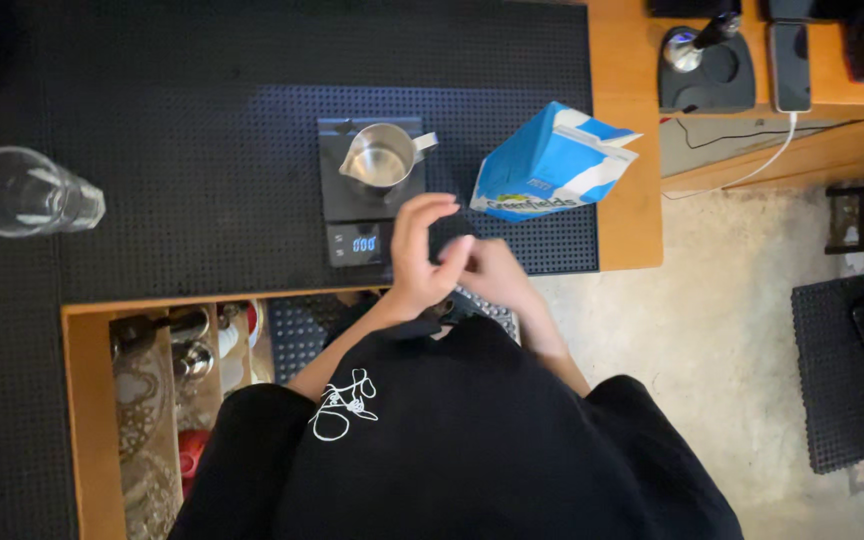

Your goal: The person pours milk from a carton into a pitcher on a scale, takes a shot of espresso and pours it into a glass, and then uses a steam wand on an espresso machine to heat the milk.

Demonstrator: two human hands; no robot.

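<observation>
Just at six o'clock of the scale (367,190), the left hand (420,250) curls half-open, empty, fingertips meeting the loosely closed right hand (487,272), which holds nothing visible. The steel pitcher (382,157) sits on the scale; an elbow swing could tip the milk carton (550,163) at three o'clock.

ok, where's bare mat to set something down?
Widest bare stretch of black mat: between drinking glass and scale. Crowded around the steel pitcher, milk carton and both hands, left and right.
</observation>
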